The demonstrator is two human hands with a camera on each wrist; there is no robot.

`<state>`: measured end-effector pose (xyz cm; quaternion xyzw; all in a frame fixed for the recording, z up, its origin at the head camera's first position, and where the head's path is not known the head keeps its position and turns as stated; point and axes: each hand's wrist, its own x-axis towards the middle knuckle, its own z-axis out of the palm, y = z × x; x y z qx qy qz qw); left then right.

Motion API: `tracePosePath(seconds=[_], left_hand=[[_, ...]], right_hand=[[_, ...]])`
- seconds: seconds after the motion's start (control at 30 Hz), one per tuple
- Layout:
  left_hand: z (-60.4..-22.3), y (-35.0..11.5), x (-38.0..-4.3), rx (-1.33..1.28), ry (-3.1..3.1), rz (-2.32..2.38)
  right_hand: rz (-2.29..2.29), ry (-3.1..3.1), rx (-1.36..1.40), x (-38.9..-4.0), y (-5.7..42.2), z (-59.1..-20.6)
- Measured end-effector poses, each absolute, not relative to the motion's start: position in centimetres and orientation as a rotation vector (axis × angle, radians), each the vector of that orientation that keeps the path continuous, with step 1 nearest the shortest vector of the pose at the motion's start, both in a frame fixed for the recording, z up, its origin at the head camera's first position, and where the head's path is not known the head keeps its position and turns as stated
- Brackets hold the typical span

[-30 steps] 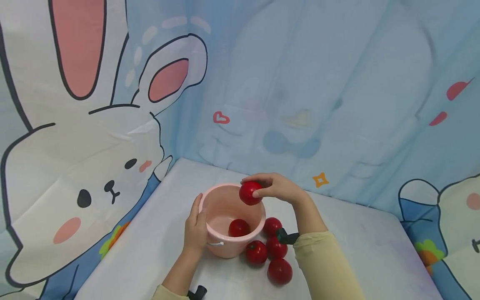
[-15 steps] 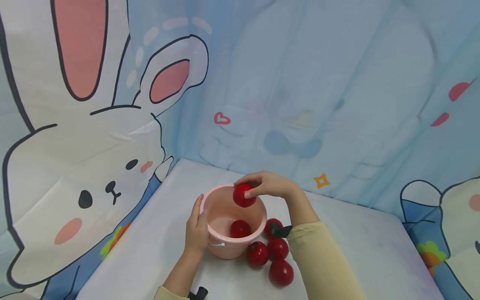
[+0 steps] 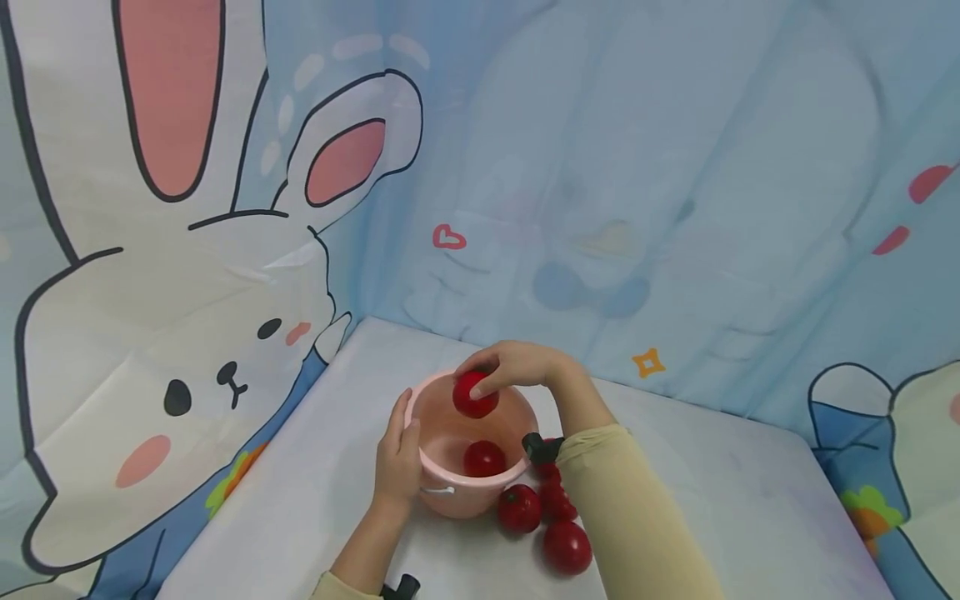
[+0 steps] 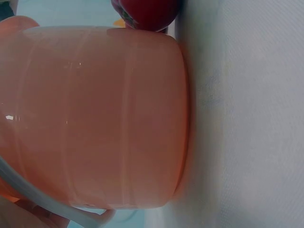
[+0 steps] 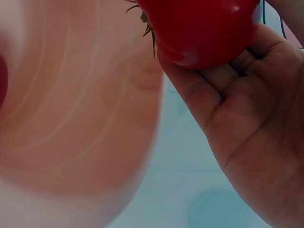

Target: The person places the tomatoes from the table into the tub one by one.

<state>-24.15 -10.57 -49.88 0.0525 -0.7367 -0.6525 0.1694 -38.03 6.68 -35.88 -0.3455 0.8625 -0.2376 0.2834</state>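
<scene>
A: Head view?
B: Right hand [image 3: 517,364] pinches tomato [image 3: 476,396] at bucket [image 3: 459,503]'s mouth; left hand [image 3: 397,463] grips bucket's side. Bucket upright, axis vertical.
A: Left wrist?
B: Base on table [image 4: 266,118]; handle [image 4: 42,199] crosses wall. Head shows only a stub.
A: Right wrist?
B: Stem [image 5: 144,18], hidden from head, points into bucket. Tomato's round, long axis unclear.
</scene>
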Motion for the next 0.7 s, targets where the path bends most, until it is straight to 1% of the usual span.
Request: tracePosePath(seconds=[0.4,0.53,0.7], left_hand=[[-49.2,-10.6,-23.9,0.148,-2.107,-1.877],[-49.7,-10.6,-24.1,0.150,-2.104,-1.854],[-49.7,-10.5,-24.0,0.144,-2.102,-1.864]], right_hand=[[-0.468,2.277,-0.940,-38.4,4.2,-37.6],[-0.385,2.271,-0.942,-38.3,3.3,-38.2],[-0.363,2.292,-0.872,-38.3,2.5,-39.0]])
